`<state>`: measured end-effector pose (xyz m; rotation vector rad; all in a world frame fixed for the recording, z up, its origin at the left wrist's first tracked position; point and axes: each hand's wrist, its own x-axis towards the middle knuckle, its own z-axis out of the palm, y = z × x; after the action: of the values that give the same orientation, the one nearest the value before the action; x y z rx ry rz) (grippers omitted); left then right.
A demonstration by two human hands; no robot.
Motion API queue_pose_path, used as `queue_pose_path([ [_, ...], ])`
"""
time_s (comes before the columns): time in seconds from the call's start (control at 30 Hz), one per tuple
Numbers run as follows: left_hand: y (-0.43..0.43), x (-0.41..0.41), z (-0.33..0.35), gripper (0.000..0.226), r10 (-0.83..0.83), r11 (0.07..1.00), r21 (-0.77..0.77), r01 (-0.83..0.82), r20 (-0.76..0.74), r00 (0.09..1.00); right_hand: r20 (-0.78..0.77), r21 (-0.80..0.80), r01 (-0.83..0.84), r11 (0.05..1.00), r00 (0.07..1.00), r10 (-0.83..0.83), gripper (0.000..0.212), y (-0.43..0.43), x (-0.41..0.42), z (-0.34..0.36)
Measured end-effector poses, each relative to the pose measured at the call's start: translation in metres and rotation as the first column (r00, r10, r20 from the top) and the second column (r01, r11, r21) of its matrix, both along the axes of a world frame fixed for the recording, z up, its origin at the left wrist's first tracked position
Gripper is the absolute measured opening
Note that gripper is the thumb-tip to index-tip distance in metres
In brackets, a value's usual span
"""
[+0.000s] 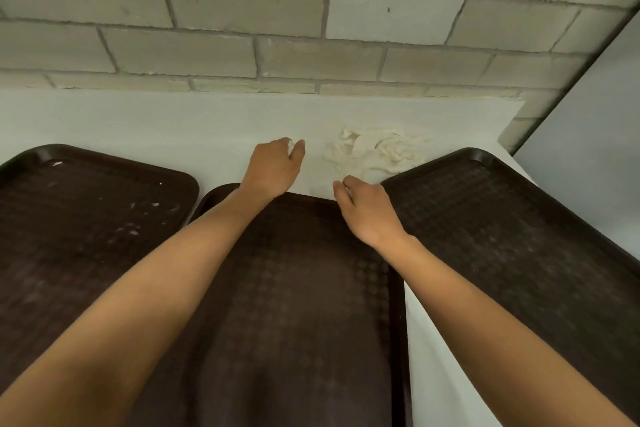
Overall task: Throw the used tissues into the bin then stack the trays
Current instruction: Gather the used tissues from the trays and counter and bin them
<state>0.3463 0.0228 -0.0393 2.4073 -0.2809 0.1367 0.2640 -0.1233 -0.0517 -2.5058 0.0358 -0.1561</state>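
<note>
Three dark brown trays lie side by side on a white counter: a left tray point(86, 218) with small white crumbs, a middle tray point(294, 305) under my forearms, and a right tray point(502, 236). A heap of crumpled white tissues point(374, 151) lies on the counter behind the middle and right trays. My left hand point(273, 166) reaches past the middle tray's far edge and pinches a small white tissue scrap between thumb and fingers. My right hand point(363, 208) hovers with curled fingers at the heap's near edge; whether it holds any tissue is hidden.
A grey brick wall point(311, 28) stands right behind the counter point(173, 118). The counter's right end meets a pale surface point(595, 149) beyond a dark edge. No bin is in view.
</note>
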Motion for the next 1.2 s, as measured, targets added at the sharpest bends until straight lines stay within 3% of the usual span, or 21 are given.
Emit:
queue_pose_path([
  [0.27, 0.007, -0.081, 0.018, 0.041, 0.040, 0.998, -0.057, -0.040, 0.005, 0.999, 0.001, -0.047, -0.099, 0.994, 0.995, 0.099, 0.035, 0.006, -0.036, 0.009],
  [0.67, 0.014, -0.203, 0.029, 0.028, 0.079, 0.991, -0.115, -0.075, 0.029, 0.996, 0.092, -0.056, -0.105, 0.993, 0.990, 0.110, 0.035, 0.007, -0.117, 0.015],
  [0.93, 0.012, -0.299, 0.019, 0.022, 0.021, 0.980, -0.199, -0.013, 0.040, 0.999, 0.108, -0.046, -0.055, 0.997, 0.992, 0.060, 0.036, 0.001, -0.213, 0.020],
  [1.2, -0.002, -0.421, 0.014, 0.032, -0.005, 0.985, -0.170, 0.010, 0.030, 1.000, 0.084, -0.109, -0.017, 0.994, 0.996, 0.027, 0.036, -0.009, -0.343, 0.012],
])
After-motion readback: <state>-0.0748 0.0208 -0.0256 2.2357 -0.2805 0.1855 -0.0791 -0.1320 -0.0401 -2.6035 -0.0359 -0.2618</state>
